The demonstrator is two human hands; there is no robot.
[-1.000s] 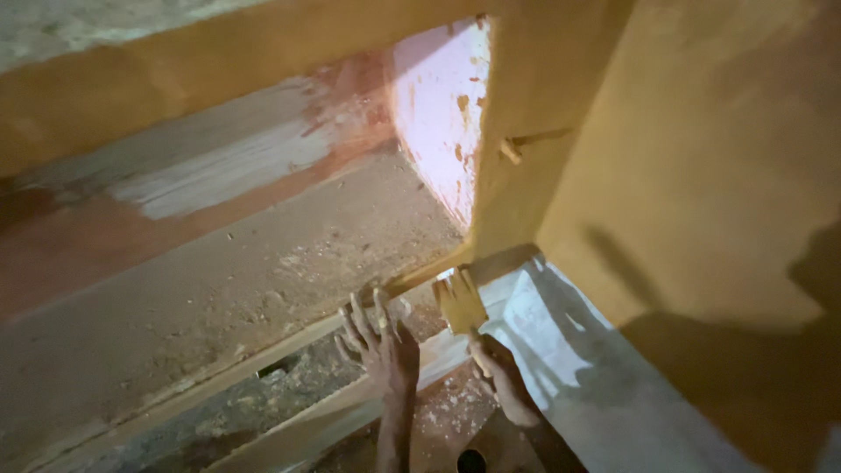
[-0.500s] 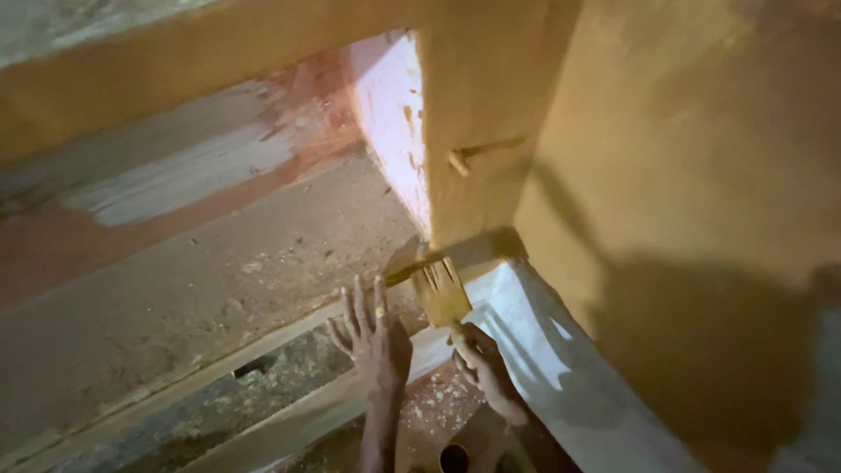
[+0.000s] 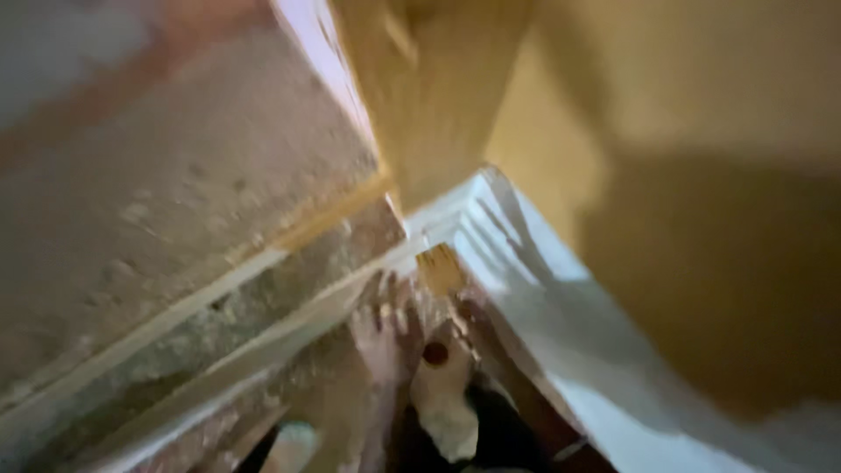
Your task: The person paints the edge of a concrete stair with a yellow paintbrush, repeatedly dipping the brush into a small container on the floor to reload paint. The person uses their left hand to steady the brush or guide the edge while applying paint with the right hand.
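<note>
Left hand (image 3: 385, 328) spread flat; right hand (image 3: 473, 320) grips brush (image 3: 441, 270).

This is a room of a building under repair or being painted, not a lived-in space. The wall (image 3: 701, 175) and the corner post (image 3: 438, 96) carry a fresh yellow-ochre coat, while the rough concrete ledge (image 3: 175, 175) beside them is bare, gritty and unfinished. White plastic sheeting (image 3: 561, 324) lies along the foot of the wall. A pale frame rail (image 3: 219, 350) runs across dusty rubble, and the view is blurred
</note>
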